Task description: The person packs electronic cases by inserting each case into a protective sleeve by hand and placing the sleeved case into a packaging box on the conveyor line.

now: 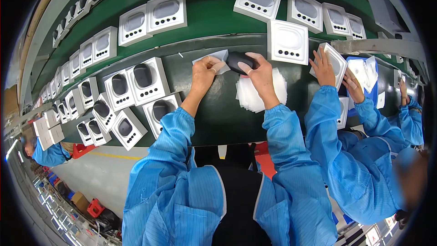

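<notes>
My left hand (204, 76) pinches a thin translucent sheet or sleeve (221, 55) above the green table; I cannot tell which it is. Between the thumb and fingers of my right hand (265, 82) is a smooth black oval case (238, 62), its left end close to the sheet. Pale covers sit on some of my fingertips. A fanned pile of thin white sheets (278, 89) lies under and beside my right hand. Just beyond it stands a white box (275, 55) with an oval recess and a row of small black pieces.
To my left, several white boxes (157, 92) hold bare black cases. More boxes (179, 23) with wrapped-looking ovals line the green belt (207, 13) behind. On the right, a co-worker's hands (324, 69) hold a white box (337, 64) near a blue bin (375, 92).
</notes>
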### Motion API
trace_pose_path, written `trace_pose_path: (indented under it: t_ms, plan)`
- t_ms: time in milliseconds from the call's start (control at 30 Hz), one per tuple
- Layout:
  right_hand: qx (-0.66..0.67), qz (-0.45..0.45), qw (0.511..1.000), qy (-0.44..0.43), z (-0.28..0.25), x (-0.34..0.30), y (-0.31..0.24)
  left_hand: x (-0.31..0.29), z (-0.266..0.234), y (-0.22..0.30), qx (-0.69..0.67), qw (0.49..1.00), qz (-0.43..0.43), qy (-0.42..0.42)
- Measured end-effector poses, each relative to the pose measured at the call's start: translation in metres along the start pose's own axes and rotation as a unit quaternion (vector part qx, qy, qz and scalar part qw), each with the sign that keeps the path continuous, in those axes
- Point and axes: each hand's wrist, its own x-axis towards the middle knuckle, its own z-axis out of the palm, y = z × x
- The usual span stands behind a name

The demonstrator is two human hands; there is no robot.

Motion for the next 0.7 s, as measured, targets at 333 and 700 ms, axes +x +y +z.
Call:
trace_pose_path:
  t_ms: [333,700]
  plan:
    - [-0.015,-0.079,0.996,-0.042,-0.006,0.016,0.009,-0.004,-0.001,0.016,0.032,0.999,0.037,-0.011]
    - [0.069,-0.155,0.985,-0.017,-0.023,0.012,-0.034,0.012,-0.022,0.105,0.231,0.942,-0.051,-0.238]
